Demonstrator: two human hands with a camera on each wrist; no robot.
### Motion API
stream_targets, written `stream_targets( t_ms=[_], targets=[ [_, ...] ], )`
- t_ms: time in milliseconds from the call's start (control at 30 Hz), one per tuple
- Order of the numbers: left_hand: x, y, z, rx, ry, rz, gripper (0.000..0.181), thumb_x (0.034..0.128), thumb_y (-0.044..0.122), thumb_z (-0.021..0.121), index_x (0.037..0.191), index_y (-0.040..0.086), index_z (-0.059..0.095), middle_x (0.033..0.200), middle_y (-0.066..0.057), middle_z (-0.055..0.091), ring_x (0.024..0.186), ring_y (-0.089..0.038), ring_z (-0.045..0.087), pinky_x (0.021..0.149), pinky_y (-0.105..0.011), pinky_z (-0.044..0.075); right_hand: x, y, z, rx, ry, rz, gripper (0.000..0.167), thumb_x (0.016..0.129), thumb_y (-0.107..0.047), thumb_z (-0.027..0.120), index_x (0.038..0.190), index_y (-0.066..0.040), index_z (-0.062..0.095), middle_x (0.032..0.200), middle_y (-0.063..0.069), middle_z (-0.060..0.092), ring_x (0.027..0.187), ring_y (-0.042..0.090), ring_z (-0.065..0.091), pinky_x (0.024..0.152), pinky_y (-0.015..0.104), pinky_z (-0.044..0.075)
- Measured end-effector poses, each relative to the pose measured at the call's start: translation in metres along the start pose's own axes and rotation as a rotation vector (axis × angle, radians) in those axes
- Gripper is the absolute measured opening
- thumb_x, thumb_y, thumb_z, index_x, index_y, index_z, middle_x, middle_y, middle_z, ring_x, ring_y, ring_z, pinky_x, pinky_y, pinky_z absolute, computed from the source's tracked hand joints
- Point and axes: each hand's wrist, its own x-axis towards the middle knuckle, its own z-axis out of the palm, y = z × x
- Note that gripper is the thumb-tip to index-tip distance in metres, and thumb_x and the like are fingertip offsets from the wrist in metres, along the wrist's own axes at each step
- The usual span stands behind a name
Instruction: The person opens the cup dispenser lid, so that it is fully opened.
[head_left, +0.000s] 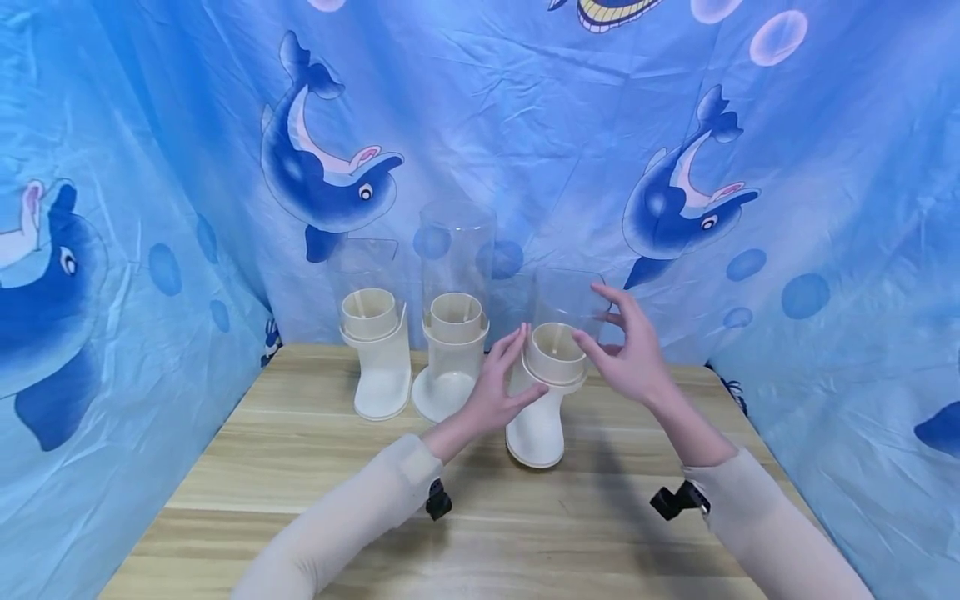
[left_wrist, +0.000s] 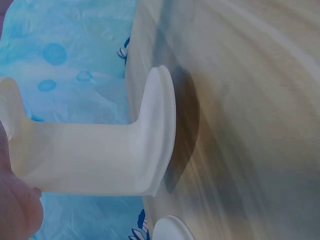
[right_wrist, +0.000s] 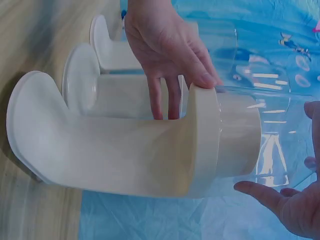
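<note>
A white boot-shaped stand (head_left: 536, 425) carries a clear plastic tube (head_left: 570, 292) around its ring-shaped top. My left hand (head_left: 501, 379) grips the stand's collar from the left, its thumb in front and fingers along the side. From the right, my right hand (head_left: 630, 350) holds the clear tube between thumb and spread fingers. In the left wrist view the stand's base (left_wrist: 159, 130) has a dark shadow beside it; whether it touches the table I cannot tell. The right wrist view shows a left-hand digit against the collar (right_wrist: 202, 140).
Two similar white stands with clear tubes stand to the left, one in the middle (head_left: 456, 367) with a taller tube and one farther left (head_left: 384, 375). All are on a wooden table (head_left: 300, 467). Blue cloth (head_left: 525, 125) with dolphin prints hangs behind and at both sides.
</note>
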Motion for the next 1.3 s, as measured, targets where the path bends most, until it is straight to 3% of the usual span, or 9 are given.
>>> stream_targets(
  t_ms=[233, 433, 733, 1100, 1300],
  targets=[
    [-0.018, 0.014, -0.009, 0.003, -0.030, 0.007, 0.095, 0.0915, 0.021, 0.084, 0.168, 0.007, 0.030, 0.169, -0.021, 0.034, 0.156, -0.039, 0.038, 0.124, -0.059, 0.041, -0.017, -0.010, 0.001, -0.003, 0.004, 0.008, 0.072, 0.094, -0.009, 0.081, 0.158, -0.015, 0.047, 0.158, 0.013, 0.049, 0.127, 0.039, 0.066, 0.079, 0.032, 0.067],
    [-0.026, 0.018, -0.011, 0.009, 0.015, 0.011, 0.097, 0.0865, 0.018, 0.088, 0.167, 0.010, 0.034, 0.167, -0.020, 0.039, 0.154, -0.038, 0.042, 0.123, -0.059, 0.042, -0.021, -0.015, 0.005, 0.001, 0.009, -0.006, 0.074, 0.092, -0.009, 0.082, 0.157, -0.015, 0.047, 0.159, 0.011, 0.049, 0.126, 0.035, 0.067, 0.079, 0.039, 0.067],
    [-0.035, 0.025, -0.015, -0.028, 0.003, -0.027, 0.099, 0.0837, 0.018, 0.090, 0.166, 0.012, 0.035, 0.166, -0.015, 0.042, 0.155, -0.033, 0.041, 0.125, -0.053, 0.042, -0.031, -0.027, 0.004, 0.004, 0.002, 0.005, 0.073, 0.092, -0.009, 0.082, 0.156, -0.021, 0.049, 0.155, 0.013, 0.051, 0.127, 0.035, 0.065, 0.080, 0.045, 0.067],
    [-0.048, 0.036, -0.017, -0.116, 0.002, -0.034, 0.097, 0.0827, 0.013, 0.091, 0.165, 0.012, 0.039, 0.162, -0.016, 0.045, 0.148, -0.034, 0.050, 0.117, -0.041, 0.049, -0.046, -0.038, 0.000, -0.036, -0.007, 0.006, 0.075, 0.089, -0.008, 0.085, 0.155, -0.019, 0.050, 0.149, 0.013, 0.053, 0.126, 0.042, 0.065, 0.078, 0.045, 0.067],
    [-0.052, 0.037, -0.017, -0.098, 0.006, 0.009, 0.097, 0.0808, 0.013, 0.092, 0.163, 0.010, 0.041, 0.159, -0.017, 0.048, 0.146, -0.035, 0.051, 0.118, -0.042, 0.049, -0.051, -0.037, -0.002, -0.033, -0.004, 0.002, 0.077, 0.087, -0.006, 0.087, 0.154, -0.017, 0.051, 0.150, 0.014, 0.052, 0.126, 0.041, 0.065, 0.077, 0.044, 0.067]
  ],
)
